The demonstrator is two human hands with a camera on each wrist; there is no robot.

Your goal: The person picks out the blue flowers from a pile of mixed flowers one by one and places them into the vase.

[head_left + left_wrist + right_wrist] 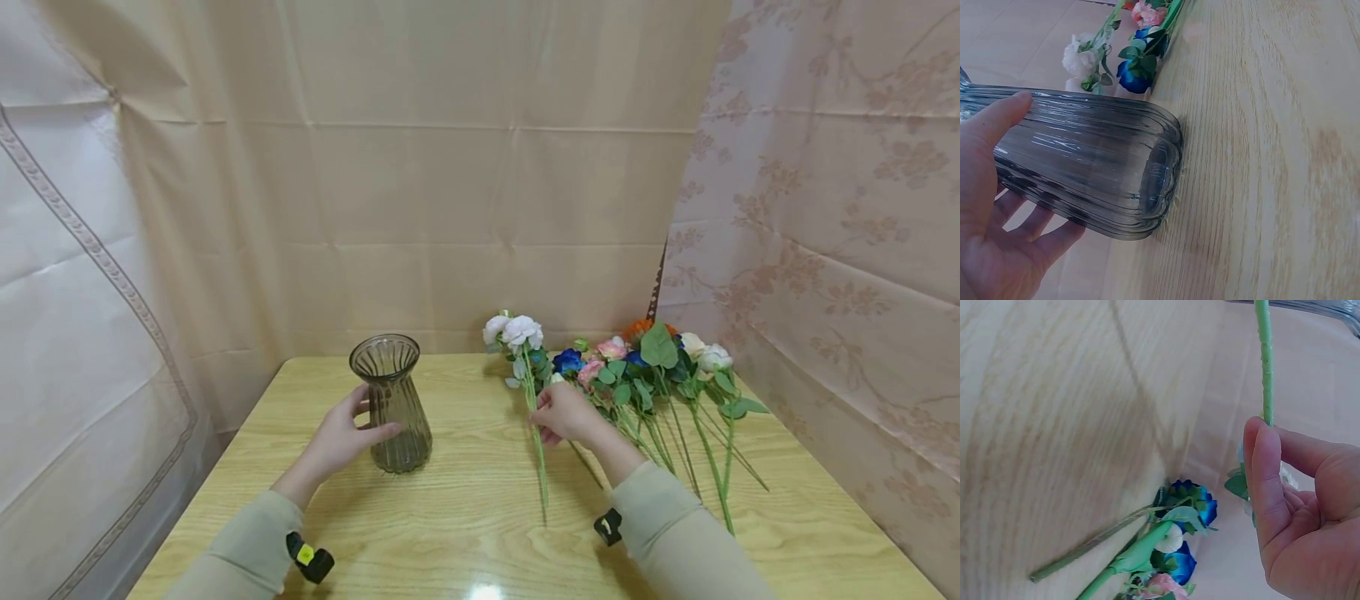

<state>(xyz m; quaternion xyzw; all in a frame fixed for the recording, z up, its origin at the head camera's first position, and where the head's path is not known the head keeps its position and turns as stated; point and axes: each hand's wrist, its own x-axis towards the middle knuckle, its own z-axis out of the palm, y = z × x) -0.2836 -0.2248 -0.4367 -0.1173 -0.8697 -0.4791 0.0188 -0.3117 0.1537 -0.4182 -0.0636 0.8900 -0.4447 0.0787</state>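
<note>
A grey ribbed glass vase (403,421) with a flared rim stands upright on the wooden table. My left hand (337,432) holds it from the left side; in the left wrist view the thumb lies along the glass (1091,150) and the other fingers go round its far side. With the right hand (567,412) I pinch the green stem (1266,369) of an artificial white flower (522,332), to the right of the vase. The blooms point up and away from me, and the stem's lower end hangs toward the front. Its shadow falls on the table in the right wrist view.
A loose pile of artificial flowers lies at the table's right, with blue (567,360), pink (590,372), orange (637,328) and white blooms (715,358). Their stems (712,467) point toward the front. A beige curtain (450,183) hangs behind the table (465,467).
</note>
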